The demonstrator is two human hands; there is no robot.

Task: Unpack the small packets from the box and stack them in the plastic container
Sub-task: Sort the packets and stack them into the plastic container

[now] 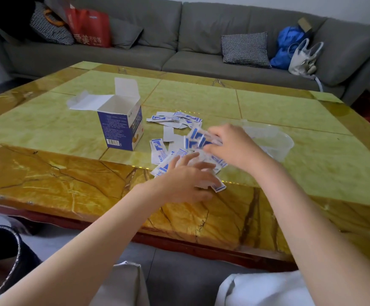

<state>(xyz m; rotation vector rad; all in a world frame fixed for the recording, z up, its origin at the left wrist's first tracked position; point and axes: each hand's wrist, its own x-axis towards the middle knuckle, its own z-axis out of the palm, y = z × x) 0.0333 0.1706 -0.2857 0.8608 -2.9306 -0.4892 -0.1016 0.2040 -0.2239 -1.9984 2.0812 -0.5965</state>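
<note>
The desk [47,133] is a broad, glossy slab of yellow-green and amber stone pattern, so anything flat and light lying on it will likely slide rather than lift cleanly.

The box [122,127] stands upright left of centre, flaps open, its visible inside looking empty; thin card, light, easy to tip.

The container [274,140] is clear plastic, on the desk just right of the right hand and partly hidden by it. It looks thin-walled and light, so I judge it could skate away if packets are pushed in hard. Whether it already holds any packets cannot be told.

The packets [175,120] are strewn between box and container: a loose row farther back, more under and around the hands. They are small, flat, white-and-blue paper sleeves, nearly weightless, flexible and probably slick against each other.

The right hand [230,144] has its fingers curled round a fanned bunch of packets [196,138], held just above the desk. The left hand [186,180] lies with fingers spread flat over the nearest packets, pressing or raking them; it grips nothing that I can see.

Best hold, in my view: sweep them into a squared pile, then pinch it across the short edges, thumb on top, so the pile does not splay. Singles likely need a fingertip under an edge.
</note>
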